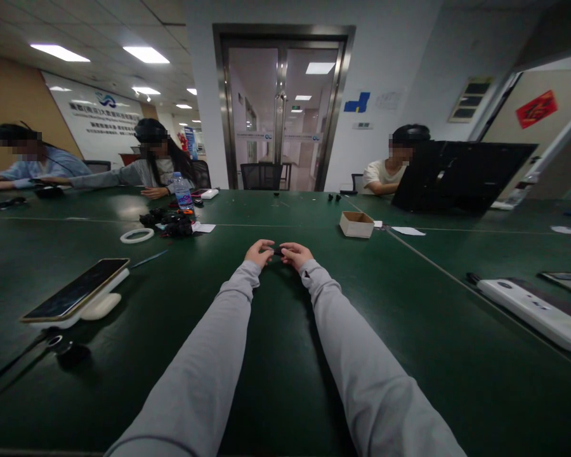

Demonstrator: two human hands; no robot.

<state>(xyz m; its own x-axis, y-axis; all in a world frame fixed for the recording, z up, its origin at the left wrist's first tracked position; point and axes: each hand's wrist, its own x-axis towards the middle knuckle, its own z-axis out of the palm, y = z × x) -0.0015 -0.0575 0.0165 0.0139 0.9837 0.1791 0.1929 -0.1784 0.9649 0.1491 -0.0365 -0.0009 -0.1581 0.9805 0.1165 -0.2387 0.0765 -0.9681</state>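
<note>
Both my arms reach forward over the green tabletop [276, 355], and the hands meet near its middle. Between them is a small black object [278, 252], too small to name. My right hand [296, 254] pinches it with thumb and fingers. My left hand [259, 253] curls at the object's other side, thumb and fingertips close to it; whether they press on it is hard to see. The fingers partly hide the object.
An open cardboard box [356, 225] stands right of my hands. Leftward lie a white tape roll [137, 236], tangled black gear [171, 222], a water bottle [183, 192] and a propped phone [78, 289]. A white power strip [533, 311] and black monitor [461, 174] are right. Three people sit across.
</note>
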